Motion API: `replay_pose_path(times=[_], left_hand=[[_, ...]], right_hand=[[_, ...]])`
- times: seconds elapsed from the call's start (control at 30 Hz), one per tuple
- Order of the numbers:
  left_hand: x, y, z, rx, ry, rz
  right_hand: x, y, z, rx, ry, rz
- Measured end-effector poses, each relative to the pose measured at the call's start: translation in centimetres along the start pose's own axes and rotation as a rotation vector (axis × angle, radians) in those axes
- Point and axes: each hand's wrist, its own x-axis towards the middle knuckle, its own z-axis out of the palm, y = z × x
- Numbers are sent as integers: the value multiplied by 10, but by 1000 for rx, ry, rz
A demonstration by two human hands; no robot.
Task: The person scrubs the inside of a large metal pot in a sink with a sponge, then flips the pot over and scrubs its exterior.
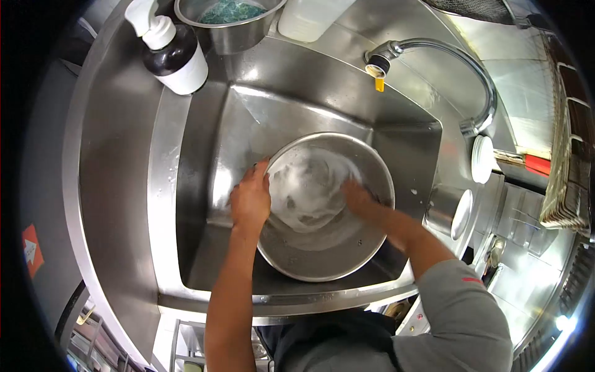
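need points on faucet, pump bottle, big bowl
Faucet point(486, 84): head view, on its curved neck.
Pump bottle point(181, 69): head view, white label.
Big bowl point(322, 278): head view, near rim.

Left hand point(251, 197) on bowl point(316, 254) rim; right hand point(357, 195) blurred, perhaps in suds point(308, 183).

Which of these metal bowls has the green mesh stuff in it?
The small bowl at the sink's far edge, beside the pump bottle; the large basin holds suds instead.

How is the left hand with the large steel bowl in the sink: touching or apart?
Touching. The head view shows the left hand at the near-left part of the large steel bowl, its fingers against the rim.
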Motion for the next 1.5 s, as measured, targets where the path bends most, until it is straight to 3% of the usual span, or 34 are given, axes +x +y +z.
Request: replay_pose_path(times=[0.03,0.1,0.17,0.23,0.3,0.33,0.4,0.47,0.53,0.6,0.67,0.73,0.8,0.83,0.87,0.93,1.0,1.03,1.13,1.2,1.27,1.33,1.37,1.5], left_hand=[[4,2,1,11,-28,-9],[9,0,8,27,-7,27],[16,-1,13,-9,-3,53],[29,6,8,-36,10,76],[42,19,0,65,-117,131],[54,19,-3,66,-111,137],[76,16,-11,79,-173,331],[85,29,-26,119,-225,355],[79,35,-29,156,-291,368],[51,26,-24,127,82,383],[16,-10,-2,125,279,201],[-18,-9,-22,-67,35,-198],[-30,-17,-21,-23,76,-226],[-35,-17,-20,-13,80,-220],[-35,-15,-22,5,39,-250],[-28,-13,-23,34,31,-265],[-30,-18,-17,66,96,-222],[-25,-21,-18,76,84,-206],[-31,-21,-13,31,94,-181],[-29,-24,-13,62,103,-203],[-28,-18,-17,90,122,-169],[-32,-17,-22,19,124,-139],[-33,-17,-22,10,120,-135],[-31,-22,-18,6,168,-103]], right_hand=[[-21,4,-62,-2,-7,8],[-49,-2,-154,-367,-384,-144],[-89,-43,-173,-124,-720,-156],[-126,-92,-127,440,-377,-127],[-143,-110,-173,1080,-357,-81],[-145,-101,-169,1078,-348,-79],[-150,-60,-158,498,-316,-223],[-136,-18,-200,-98,-275,2],[-119,17,-200,-278,56,94],[-100,14,-205,-190,60,139],[-69,-6,-213,-91,79,179],[-28,-38,-213,293,131,278],[37,-58,-187,608,168,355],[73,-73,-151,617,175,354],[116,-86,-113,874,340,500],[176,-114,-112,1143,541,626],[196,-164,-114,857,426,923],[195,-181,-117,868,424,942],[145,-221,-121,718,220,-5],[114,-238,-92,697,124,-245],[94,-247,-9,686,-33,-409],[48,-186,-25,837,-644,-306],[9,-156,-56,719,-572,-184],[-80,-58,-195,115,-573,-53]])
